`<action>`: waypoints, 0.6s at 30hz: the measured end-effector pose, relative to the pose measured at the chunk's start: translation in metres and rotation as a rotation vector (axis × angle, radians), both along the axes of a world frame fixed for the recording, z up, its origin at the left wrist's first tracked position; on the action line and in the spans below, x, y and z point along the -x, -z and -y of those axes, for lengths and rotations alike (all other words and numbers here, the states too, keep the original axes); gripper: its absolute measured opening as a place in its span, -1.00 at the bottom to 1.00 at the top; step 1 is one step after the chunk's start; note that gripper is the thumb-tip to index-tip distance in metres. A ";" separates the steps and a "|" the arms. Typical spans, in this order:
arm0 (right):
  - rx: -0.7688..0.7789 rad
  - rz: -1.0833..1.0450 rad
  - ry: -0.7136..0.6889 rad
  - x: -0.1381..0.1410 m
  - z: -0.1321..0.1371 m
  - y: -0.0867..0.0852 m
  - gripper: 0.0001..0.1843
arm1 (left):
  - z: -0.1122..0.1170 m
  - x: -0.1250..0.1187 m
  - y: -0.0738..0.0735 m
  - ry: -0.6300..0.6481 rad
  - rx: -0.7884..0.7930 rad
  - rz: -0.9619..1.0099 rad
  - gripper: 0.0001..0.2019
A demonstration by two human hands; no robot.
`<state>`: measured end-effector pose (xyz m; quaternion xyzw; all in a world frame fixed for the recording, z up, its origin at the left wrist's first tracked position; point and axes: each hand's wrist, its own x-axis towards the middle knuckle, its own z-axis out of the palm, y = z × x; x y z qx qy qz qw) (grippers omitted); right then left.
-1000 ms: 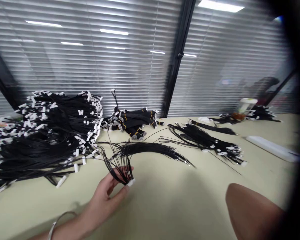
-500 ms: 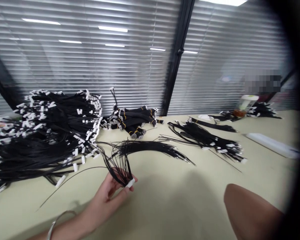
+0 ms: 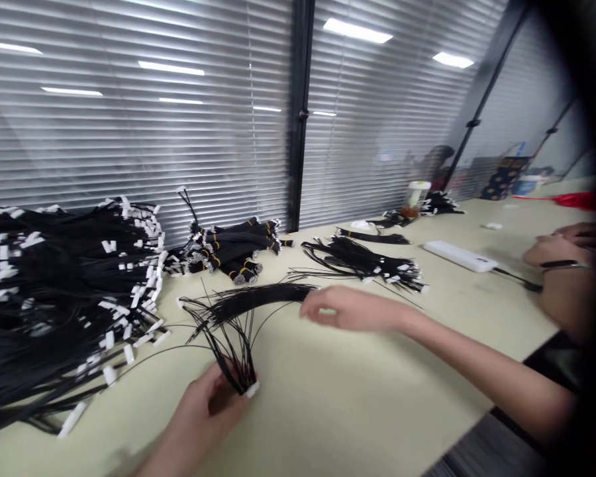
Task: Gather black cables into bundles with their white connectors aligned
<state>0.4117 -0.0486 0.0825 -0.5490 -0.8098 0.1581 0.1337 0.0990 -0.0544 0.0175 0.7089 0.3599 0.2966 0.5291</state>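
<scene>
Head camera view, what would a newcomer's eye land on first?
The huge heap of black wires with white connectors fills the left side of the table. In front, the left hand pinches a fanned wire bundle by its white plug, while the right hand hovers at its far ends.

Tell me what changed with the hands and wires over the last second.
The right hand has swung in from the lower right and now reaches the end of the loose wire bundle, without a clear grip. The left hand still pinches the white connector with its fanned wires. The big pile has not moved.
</scene>
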 end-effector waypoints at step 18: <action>0.204 -0.387 0.254 -0.048 -0.032 0.016 -0.86 | 0.002 -0.001 0.004 -0.055 0.015 -0.172 -0.78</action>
